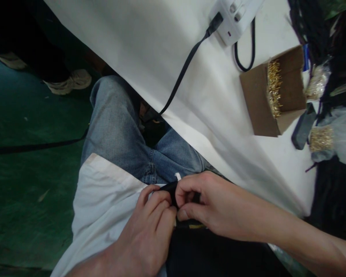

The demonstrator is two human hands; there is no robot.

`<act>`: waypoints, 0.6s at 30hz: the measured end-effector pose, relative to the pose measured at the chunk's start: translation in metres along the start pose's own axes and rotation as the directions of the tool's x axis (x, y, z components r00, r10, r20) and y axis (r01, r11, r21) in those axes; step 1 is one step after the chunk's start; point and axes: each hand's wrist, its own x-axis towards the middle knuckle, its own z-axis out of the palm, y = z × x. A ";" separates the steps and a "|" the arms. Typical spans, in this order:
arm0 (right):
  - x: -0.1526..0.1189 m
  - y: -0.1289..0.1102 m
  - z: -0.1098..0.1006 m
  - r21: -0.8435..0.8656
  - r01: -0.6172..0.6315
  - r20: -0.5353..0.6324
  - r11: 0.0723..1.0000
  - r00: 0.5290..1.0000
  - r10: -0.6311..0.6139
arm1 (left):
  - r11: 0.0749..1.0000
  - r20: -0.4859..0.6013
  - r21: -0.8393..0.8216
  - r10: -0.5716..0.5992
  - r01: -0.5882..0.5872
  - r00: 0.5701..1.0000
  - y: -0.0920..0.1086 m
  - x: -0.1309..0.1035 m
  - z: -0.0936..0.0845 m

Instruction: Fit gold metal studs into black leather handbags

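Observation:
A black fabric piece (216, 256) with a gold metal zipper (196, 226) along one edge lies over my lap. My left hand (152, 227) is closed on its upper edge, fingers bunched round the cloth. Right beside it, my right hand (203, 198) is pinched, thumb and curled fingers meeting at the cloth near the zipper's end. Any small part between those fingertips is hidden. A small white tip (178, 176) sticks up just behind my right hand's knuckles.
The white table (150, 50) slants across in front of my knees. On it stand an open cardboard box (259, 102) of small gold parts, a white power strip (233, 23) with a black cord, and bags of gold pieces (321, 138). Another person's shoe (69, 81) is at the left.

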 end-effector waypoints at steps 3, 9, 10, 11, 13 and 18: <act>-0.001 0.002 -0.001 -0.006 0.026 -0.017 1.000 1.000 -0.026 | 1.000 -0.034 0.021 -0.007 0.007 0.999 0.002 0.003 -0.002; 0.000 0.014 0.001 0.058 -0.085 -0.046 0.995 0.995 0.088 | 0.993 -0.019 0.056 0.101 -0.100 0.995 0.001 0.001 -0.002; 0.000 0.016 0.002 0.086 -0.096 -0.050 0.992 0.994 0.101 | 0.993 -0.010 0.053 0.104 -0.103 0.995 0.001 0.001 -0.002; 0.000 0.017 0.003 0.114 -0.092 -0.054 0.989 0.994 0.098 | 0.994 -0.012 0.050 0.099 -0.098 0.995 0.000 0.000 -0.001; -0.003 0.018 0.004 0.152 -0.015 -0.083 0.988 0.996 0.028 | 0.996 -0.021 0.042 0.084 -0.083 0.996 0.000 0.000 0.000; -0.024 0.022 0.008 0.046 0.383 -0.230 0.923 0.903 -0.363 | 0.992 -0.069 0.061 0.117 -0.112 0.991 0.000 0.001 0.002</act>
